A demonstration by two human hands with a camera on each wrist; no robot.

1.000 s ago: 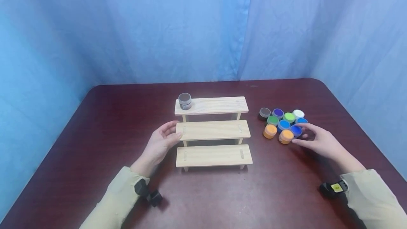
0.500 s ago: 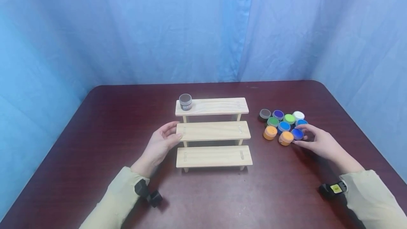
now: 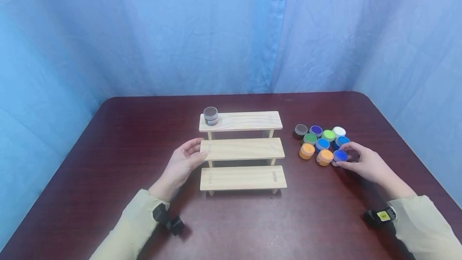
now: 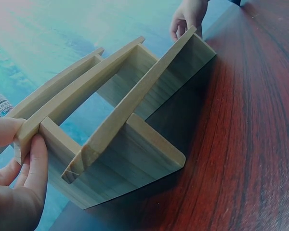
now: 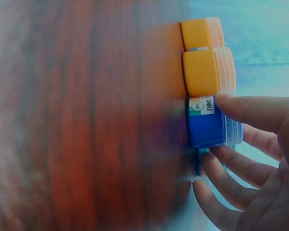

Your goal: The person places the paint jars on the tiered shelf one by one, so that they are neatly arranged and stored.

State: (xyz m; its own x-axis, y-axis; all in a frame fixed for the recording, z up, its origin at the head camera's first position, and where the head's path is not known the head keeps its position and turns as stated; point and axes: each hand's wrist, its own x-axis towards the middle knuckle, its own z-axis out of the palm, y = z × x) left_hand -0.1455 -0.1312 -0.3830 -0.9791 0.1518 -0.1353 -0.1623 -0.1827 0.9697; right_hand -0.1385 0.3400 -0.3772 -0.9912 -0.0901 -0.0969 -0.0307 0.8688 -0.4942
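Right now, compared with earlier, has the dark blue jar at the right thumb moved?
Yes. In the head view, the dark blue jar has shifted slightly right and toward the picture's bottom edge, judged against the wooden shelf.

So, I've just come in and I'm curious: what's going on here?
A person's left hand grips the left end of the middle shelf of a wooden stand. The right hand pinches a deep blue jar at the near right of a cluster, with nine other jars on the table. One dark jar sits on the top shelf, at its left end.
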